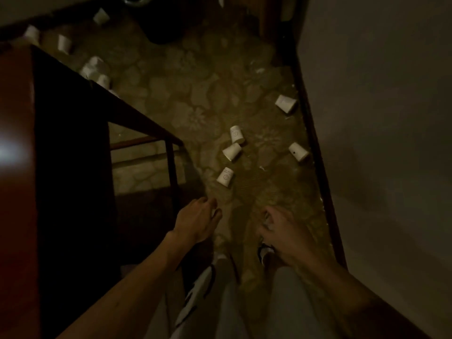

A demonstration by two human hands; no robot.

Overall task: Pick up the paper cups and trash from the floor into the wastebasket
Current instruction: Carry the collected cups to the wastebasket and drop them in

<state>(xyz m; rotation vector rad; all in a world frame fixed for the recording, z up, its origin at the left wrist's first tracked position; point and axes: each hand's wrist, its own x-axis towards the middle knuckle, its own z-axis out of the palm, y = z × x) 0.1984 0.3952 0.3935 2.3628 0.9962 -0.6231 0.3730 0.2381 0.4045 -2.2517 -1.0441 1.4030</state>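
Nearest paper cup lies on its side on the carpet, just ahead of left hand. Right hand is farther from it. Both hands curled; too dim to tell any grasp.

Dim floral-patterned floor is stretching beyond the fingers; wooden cabinet is standing leftward, plain wall rightward.

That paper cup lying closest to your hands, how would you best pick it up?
Take the cup around its side wall, mid-body, coming straight down from above. It lies on its side on the carpet, nothing touching it, so the curved wall faces up. The left hand is closest; its fingers can close across that wall.
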